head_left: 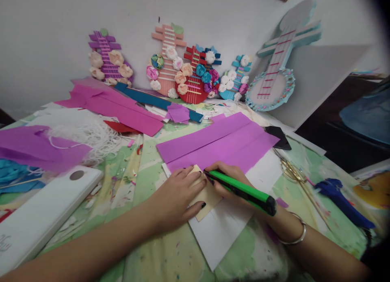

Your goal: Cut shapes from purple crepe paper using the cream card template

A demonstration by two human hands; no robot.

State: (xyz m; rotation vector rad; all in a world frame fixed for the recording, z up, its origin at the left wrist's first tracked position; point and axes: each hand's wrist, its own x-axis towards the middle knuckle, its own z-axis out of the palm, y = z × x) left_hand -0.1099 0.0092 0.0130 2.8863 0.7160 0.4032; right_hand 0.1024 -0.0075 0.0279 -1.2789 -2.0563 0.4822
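Note:
My right hand point(229, 177) is closed round a green utility knife point(240, 187), its tip end at the edge of a small cream card point(208, 197). My left hand point(179, 194) lies flat with fingers spread over that card, pressing it down. Under the card are a white sheet point(219, 242) and a large folded sheet of purple paper point(210, 142), which reaches away from me beyond both hands. Whether the blade is out cannot be made out.
Gold-handled scissors point(292, 170) and a blue glue gun point(344, 200) lie at right, near a black phone-like slab point(278, 137). At left are a white box point(51, 217) and tangled white string point(88, 137). Paper-flowered instrument models point(193, 81) lean on the wall.

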